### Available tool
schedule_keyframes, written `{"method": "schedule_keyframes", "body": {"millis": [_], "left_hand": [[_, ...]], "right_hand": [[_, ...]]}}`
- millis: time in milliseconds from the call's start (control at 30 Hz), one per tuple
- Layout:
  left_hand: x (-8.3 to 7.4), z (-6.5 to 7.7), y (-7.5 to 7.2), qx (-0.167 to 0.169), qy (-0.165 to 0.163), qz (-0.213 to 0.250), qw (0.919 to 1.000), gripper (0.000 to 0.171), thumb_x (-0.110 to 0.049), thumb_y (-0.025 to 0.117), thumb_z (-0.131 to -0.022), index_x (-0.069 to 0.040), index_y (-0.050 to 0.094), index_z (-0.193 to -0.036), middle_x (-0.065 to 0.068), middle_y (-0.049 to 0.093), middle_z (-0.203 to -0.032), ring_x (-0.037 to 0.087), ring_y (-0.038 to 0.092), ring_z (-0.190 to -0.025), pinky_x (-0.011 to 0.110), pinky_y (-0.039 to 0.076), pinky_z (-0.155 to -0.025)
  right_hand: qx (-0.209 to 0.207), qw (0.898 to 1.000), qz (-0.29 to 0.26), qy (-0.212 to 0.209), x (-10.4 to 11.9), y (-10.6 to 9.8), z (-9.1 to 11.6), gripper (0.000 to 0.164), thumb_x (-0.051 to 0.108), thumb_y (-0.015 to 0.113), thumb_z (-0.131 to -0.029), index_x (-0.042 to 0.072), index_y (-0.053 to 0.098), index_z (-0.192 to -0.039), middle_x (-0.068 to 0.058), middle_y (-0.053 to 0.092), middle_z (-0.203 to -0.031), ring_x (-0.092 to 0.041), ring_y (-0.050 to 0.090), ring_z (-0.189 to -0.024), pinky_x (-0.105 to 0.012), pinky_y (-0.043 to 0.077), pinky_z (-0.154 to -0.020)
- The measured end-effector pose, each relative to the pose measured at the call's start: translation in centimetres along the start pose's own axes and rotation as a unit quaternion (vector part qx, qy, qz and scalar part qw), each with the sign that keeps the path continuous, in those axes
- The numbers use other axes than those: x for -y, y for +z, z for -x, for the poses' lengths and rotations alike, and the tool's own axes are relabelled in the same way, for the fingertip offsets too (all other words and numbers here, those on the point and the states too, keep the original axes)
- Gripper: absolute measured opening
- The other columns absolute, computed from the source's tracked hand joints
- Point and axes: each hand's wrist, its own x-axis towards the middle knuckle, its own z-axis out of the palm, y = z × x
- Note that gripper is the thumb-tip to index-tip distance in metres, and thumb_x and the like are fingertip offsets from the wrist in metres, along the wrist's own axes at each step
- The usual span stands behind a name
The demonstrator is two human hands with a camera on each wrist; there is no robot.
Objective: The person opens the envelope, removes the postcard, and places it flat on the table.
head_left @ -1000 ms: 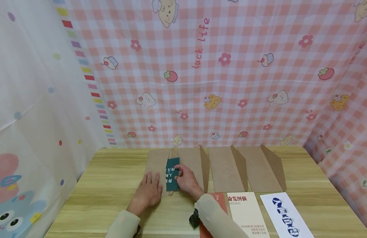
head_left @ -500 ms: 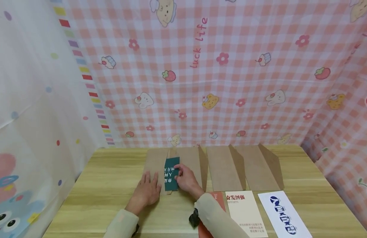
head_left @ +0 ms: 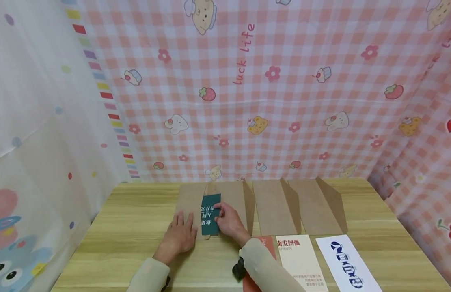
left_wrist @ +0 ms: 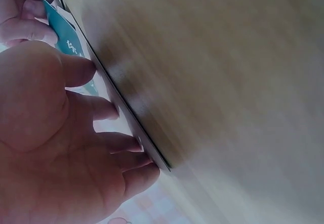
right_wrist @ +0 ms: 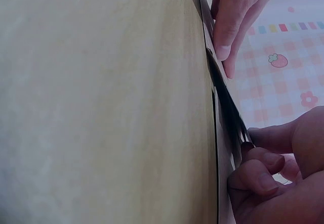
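A dark green card (head_left: 208, 217) with white characters lies across the right end of the leftmost brown paper envelope (head_left: 188, 198); its left part is hidden there. My right hand (head_left: 230, 223) pinches the card's right edge between thumb and fingers. On the envelope's lower left part, my left hand (head_left: 179, 237) rests with its fingers extended. The left wrist view shows those fingertips on the thin envelope and the teal-looking card (left_wrist: 66, 36) beyond. From the right wrist, a dark gap (right_wrist: 225, 90) shows between the layers near the pinching fingers.
Three more brown envelopes (head_left: 229, 194), (head_left: 270, 207), (head_left: 313, 207) with raised flaps lie to the right. In front are a red card (head_left: 269, 245) partly under my right sleeve, a cream card (head_left: 300, 259) and a white card (head_left: 346, 263). A checked cloth (head_left: 269, 93) hangs behind the table.
Slightly more of the green card shows at the envelope's right end, as my right hand has shifted a little right relative to the envelope. My left hand stays on the envelope.
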Motion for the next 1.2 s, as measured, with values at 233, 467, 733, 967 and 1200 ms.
{"method": "schedule_keyframes", "body": {"millis": [233, 467, 733, 967, 1200], "left_hand": [[-0.1, 0.1, 0.0, -0.001, 0.001, -0.003, 1.0, 0.057, -0.027, 0.041, -0.105, 0.003, 0.031, -0.152, 0.035, 0.022, -0.156, 0.048, 0.02, -0.146, 0.058, 0.024, -0.117], [-0.1, 0.2, -0.1, 0.003, -0.001, 0.005, 1.0, 0.057, -0.027, 0.042, -0.105, 0.004, 0.03, -0.152, 0.035, 0.02, -0.157, 0.048, 0.017, -0.147, 0.057, 0.021, -0.118], [-0.2, 0.2, -0.1, 0.003, 0.003, 0.008, 1.0, 0.058, -0.027, 0.042, -0.105, 0.004, 0.03, -0.152, 0.035, 0.02, -0.157, 0.049, 0.017, -0.146, 0.058, 0.021, -0.118], [-0.2, 0.1, -0.1, 0.001, 0.002, 0.006, 1.0, 0.058, -0.028, 0.042, -0.105, 0.003, 0.03, -0.153, 0.035, 0.02, -0.157, 0.05, 0.018, -0.146, 0.058, 0.022, -0.117], [-0.2, 0.3, -0.2, -0.002, 0.005, 0.006, 1.0, 0.058, -0.027, 0.043, -0.105, 0.003, 0.031, -0.152, 0.035, 0.021, -0.156, 0.05, 0.018, -0.146, 0.058, 0.022, -0.117]], "right_hand": [[0.0, 1.0, -0.002, -0.002, -0.1, 0.0, 0.1, 0.035, -0.003, 0.063, -0.092, 0.006, 0.061, -0.126, -0.004, 0.047, -0.085, -0.021, 0.052, -0.085, -0.034, 0.042, -0.074], [-0.003, 1.0, 0.006, -0.012, -0.5, -0.1, 0.0, 0.035, -0.002, 0.063, -0.092, 0.004, 0.061, -0.126, -0.002, 0.046, -0.084, -0.019, 0.05, -0.081, -0.032, 0.04, -0.072], [-0.009, 1.0, 0.008, -0.013, -0.5, -0.4, -0.1, 0.035, -0.002, 0.064, -0.09, 0.003, 0.062, -0.124, -0.002, 0.046, -0.082, -0.019, 0.049, -0.079, -0.033, 0.039, -0.071], [-0.007, 1.0, 0.012, -0.016, -0.5, -0.8, -0.1, 0.035, -0.003, 0.065, -0.089, 0.002, 0.063, -0.123, -0.001, 0.045, -0.081, -0.018, 0.047, -0.075, -0.032, 0.038, -0.071], [-0.002, 1.0, 0.015, -0.017, -0.6, -1.1, -0.1, 0.036, -0.002, 0.065, -0.087, 0.003, 0.064, -0.122, -0.001, 0.045, -0.08, -0.018, 0.047, -0.076, -0.032, 0.037, -0.071]]}}
